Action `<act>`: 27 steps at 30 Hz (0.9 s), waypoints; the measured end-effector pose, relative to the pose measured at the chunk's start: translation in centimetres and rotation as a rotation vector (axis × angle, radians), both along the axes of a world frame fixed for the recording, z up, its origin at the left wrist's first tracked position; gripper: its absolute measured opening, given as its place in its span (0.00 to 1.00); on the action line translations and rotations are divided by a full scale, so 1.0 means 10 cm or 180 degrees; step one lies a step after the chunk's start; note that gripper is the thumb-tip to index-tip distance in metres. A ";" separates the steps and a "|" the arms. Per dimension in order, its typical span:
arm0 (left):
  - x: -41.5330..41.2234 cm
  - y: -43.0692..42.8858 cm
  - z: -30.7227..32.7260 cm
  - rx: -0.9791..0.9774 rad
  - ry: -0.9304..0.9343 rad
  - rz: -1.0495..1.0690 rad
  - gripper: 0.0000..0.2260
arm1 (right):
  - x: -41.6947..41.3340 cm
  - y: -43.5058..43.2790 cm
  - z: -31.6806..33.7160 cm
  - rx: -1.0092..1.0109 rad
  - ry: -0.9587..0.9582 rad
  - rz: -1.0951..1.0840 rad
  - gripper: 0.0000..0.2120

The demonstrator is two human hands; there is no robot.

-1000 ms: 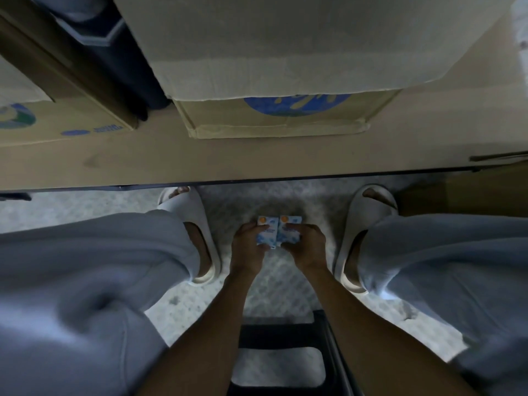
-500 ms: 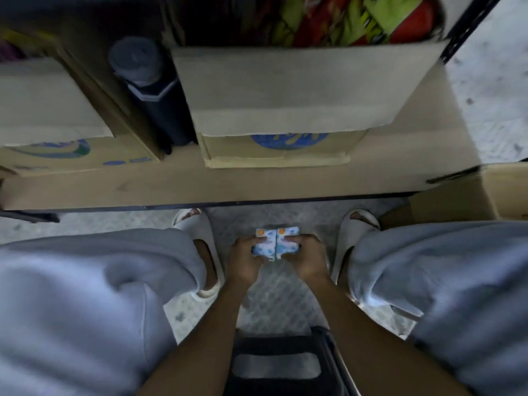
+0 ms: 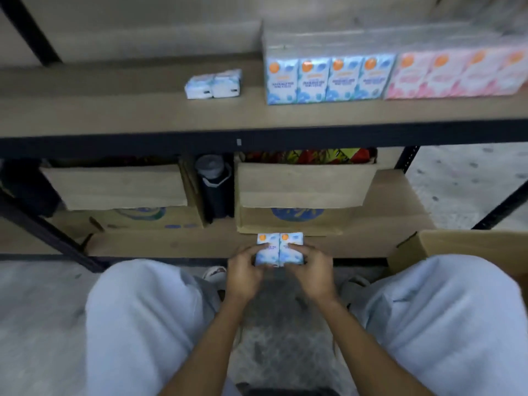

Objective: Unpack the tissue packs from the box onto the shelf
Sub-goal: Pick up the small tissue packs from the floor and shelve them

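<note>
Head camera shows my left hand (image 3: 243, 274) and right hand (image 3: 313, 274) gripping a joined pair of blue tissue packs (image 3: 279, 250) between them, fingers (image 3: 307, 251) curled onto its sides and front. The pair sits above my knees, before the lower shelf (image 3: 171, 244), with the box (image 3: 471, 242) at my right.

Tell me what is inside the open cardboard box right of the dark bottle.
Inside the cardboard box, red, yellow and green packaging shows at the top; its flap and the upper shelf hide the rest.
</note>
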State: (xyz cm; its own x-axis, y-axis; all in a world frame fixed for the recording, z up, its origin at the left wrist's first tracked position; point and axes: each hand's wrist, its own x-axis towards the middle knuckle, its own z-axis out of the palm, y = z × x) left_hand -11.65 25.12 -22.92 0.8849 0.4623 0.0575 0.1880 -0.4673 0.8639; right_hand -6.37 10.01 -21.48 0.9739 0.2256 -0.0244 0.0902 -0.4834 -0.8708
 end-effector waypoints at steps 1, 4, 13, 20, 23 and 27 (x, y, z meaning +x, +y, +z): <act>-0.01 0.03 0.15 0.0093 -0.0075 -0.0022 0.21 | 0.00 0.02 0.11 0.0053 -0.0109 0.0011 0.20; -0.04 0.11 0.57 0.0322 -0.0372 -0.0009 0.20 | -0.02 0.10 0.49 0.0144 -0.0540 -0.0006 0.21; -0.10 0.51 1.73 0.0734 -0.1613 0.0236 0.19 | -0.03 0.44 1.68 0.0662 -0.1721 0.0202 0.20; 0.07 0.86 2.38 0.0805 -0.1764 0.0419 0.19 | 0.26 0.81 2.31 0.0699 -0.2061 0.0317 0.21; 0.20 0.99 2.56 0.0794 -0.1388 0.0483 0.19 | 0.45 0.97 2.48 0.0381 -0.1919 0.0458 0.22; 0.39 1.12 2.69 0.0867 -0.1007 0.0512 0.19 | 0.75 1.20 2.52 0.0139 -0.1555 0.0606 0.22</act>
State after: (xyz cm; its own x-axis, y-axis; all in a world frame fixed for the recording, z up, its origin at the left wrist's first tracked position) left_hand -7.72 36.31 4.01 0.7222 0.5231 0.4526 0.0231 -0.6722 0.7400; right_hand 1.09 22.04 3.70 0.8110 0.3904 0.4357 0.5734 -0.3829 -0.7243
